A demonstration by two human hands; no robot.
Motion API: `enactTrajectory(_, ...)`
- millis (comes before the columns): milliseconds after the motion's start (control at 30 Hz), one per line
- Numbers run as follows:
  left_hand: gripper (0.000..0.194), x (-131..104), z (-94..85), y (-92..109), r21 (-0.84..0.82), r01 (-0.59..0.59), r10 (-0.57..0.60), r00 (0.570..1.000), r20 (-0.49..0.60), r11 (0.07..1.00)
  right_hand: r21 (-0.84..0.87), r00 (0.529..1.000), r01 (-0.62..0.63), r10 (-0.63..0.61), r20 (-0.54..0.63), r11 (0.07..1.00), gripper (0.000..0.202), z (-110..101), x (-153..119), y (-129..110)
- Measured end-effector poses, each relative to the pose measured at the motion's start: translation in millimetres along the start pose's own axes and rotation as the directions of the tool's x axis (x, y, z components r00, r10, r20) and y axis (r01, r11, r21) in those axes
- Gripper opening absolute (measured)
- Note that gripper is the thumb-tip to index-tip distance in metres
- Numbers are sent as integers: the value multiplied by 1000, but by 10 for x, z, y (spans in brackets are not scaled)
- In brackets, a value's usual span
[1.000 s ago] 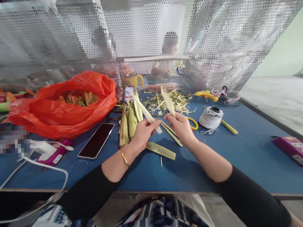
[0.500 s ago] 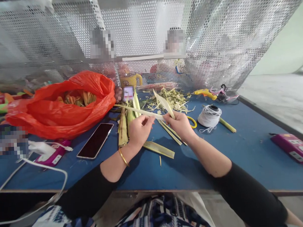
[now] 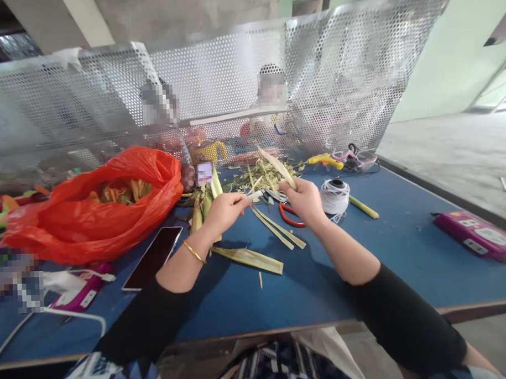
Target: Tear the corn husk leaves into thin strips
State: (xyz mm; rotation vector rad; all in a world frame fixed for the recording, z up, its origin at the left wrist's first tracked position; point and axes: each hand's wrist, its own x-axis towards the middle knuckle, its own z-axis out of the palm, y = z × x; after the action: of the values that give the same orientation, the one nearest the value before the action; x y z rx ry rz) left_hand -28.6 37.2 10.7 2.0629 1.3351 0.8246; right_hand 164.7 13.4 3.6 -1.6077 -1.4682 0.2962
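My left hand (image 3: 226,212), with a gold bangle at the wrist, pinches a pale husk strip (image 3: 255,195). My right hand (image 3: 305,198) is closed on a pointed pale husk piece (image 3: 276,164) that sticks up and to the left. A gap lies between the hands. Below them, narrow green strips (image 3: 279,228) and a wider husk piece (image 3: 251,258) lie on the blue table (image 3: 306,290). Green stalks (image 3: 198,212) sit partly behind my left hand. Scissors with red handles (image 3: 290,216) lie just left of my right hand.
On the left are an open red plastic bag (image 3: 92,234), a phone (image 3: 153,256) and a white cable (image 3: 102,319). Husk scraps (image 3: 269,175), a white string spool (image 3: 335,197), a yellow glue gun (image 3: 326,161) and a purple pack (image 3: 476,234) also lie here. People are behind the perforated screen (image 3: 228,69).
The view has tilted up and shifted. My hands have moved apart, and the long strip that spanned them is no longer stretched between them. The red scissor handles now show.
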Motion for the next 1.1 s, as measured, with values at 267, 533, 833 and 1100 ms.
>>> enactTrajectory(267,21,58,-17,-54,-394,213,-249,968,-42,894,-469,708,694,-400,582,547,23,26,-168,-104)
enactTrajectory(533,34,-181,303,73,310,45,4,988,-155,950,-527,800,565,-266,537,635,23,248,-305,-182)
enactTrajectory(833,31,-92,73,-142,58,60,-41,958,-283,997,421,911,-7,-168,377,907,17,131,-62,17)
enactTrajectory(1100,32,-87,56,-158,98,50,-17,951,-307,994,608,965,-91,-82,250,789,21,218,-127,-65)
